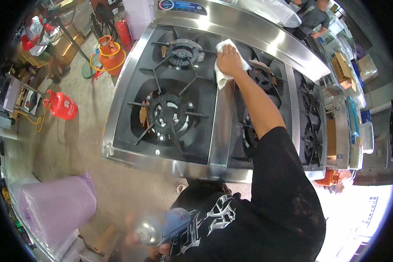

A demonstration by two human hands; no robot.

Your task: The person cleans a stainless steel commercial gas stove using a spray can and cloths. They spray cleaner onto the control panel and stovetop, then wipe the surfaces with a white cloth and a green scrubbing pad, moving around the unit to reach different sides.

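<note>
Over the far stove top, head view | right hand [229, 59] fingers closed flat on a white cloth [222, 65], pressed to the steel strip [222, 122] between burner bays | left hand [150, 244], near and low, fingers wrapped round a blurred spray can [163, 227] | progress: wiping appears underway; done and remaining parts cannot be told | red gas cylinder [61, 105] on floor, left.

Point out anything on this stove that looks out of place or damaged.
Brown cardboard-like scraps sit tucked under the front left burner, and more by the burners to the right. Nothing looks spilled or broken. The right hand presses a white cloth on the steel divider.
</note>
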